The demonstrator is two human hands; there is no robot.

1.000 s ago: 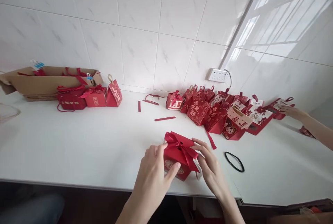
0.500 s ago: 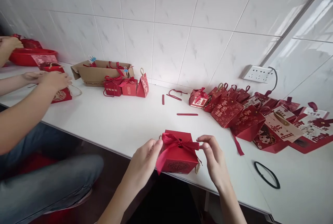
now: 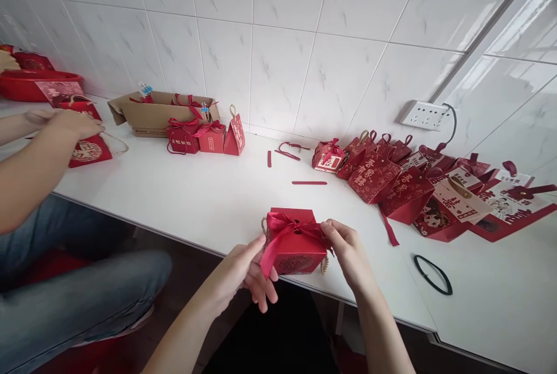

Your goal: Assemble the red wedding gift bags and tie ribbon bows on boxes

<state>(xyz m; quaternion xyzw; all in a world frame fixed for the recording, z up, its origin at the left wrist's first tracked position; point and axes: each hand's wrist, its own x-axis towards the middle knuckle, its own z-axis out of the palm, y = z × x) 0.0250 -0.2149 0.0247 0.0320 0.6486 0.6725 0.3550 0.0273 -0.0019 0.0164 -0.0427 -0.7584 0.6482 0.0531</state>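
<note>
At the front edge of the white table sits a red gift box (image 3: 300, 261) with a dark round pattern on its front and twisted cord handles at its sides. A red satin ribbon (image 3: 273, 243) is tied in a bow across its top. My right hand (image 3: 348, 246) pinches the bow's right loop between thumb and fingers. Beside the box's left side is my left hand (image 3: 248, 275), its fingers apart below the hanging ribbon tail and nothing gripped in it.
Several red gift boxes (image 3: 378, 177) crowd the right side. A black loop (image 3: 433, 274) lies nearer. Red strips (image 3: 309, 183) lie mid-table. A cardboard box (image 3: 152, 122) stands at the back left, beside small bowed boxes (image 3: 212, 141). A co-worker's hands (image 3: 72, 124) handle another red box at far left.
My left hand has let go of the bow's left side and dropped lower, its fingers spreading. My right hand has closed on the right loop. The view has shifted slightly.
</note>
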